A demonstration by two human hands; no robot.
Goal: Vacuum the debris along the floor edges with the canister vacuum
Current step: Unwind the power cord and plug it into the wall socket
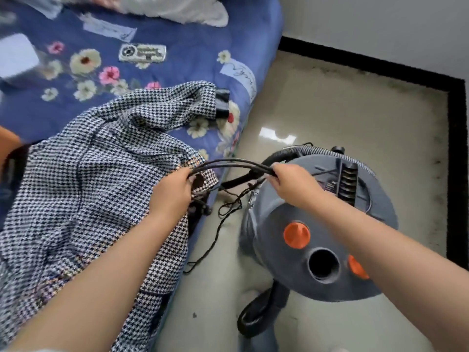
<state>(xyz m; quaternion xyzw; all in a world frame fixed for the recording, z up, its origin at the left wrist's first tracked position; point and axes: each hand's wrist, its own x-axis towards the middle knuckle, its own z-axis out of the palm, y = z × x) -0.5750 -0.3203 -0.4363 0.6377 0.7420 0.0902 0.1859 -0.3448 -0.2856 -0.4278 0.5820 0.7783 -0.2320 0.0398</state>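
Grey round plastic canister vacuum w/ orange knobs & black ribbed hose sits on glossy beige tile floor beside blue floral bed; left hand & right hand both grip looped black power cord above it

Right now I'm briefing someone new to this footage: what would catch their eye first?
Both hands, left hand and right hand, grip a bundle of black cord at centre. Under the right arm stands the grey canister vacuum with orange knobs, on the beige floor. A houndstooth jacket sprawls over the blue floral bed at left.
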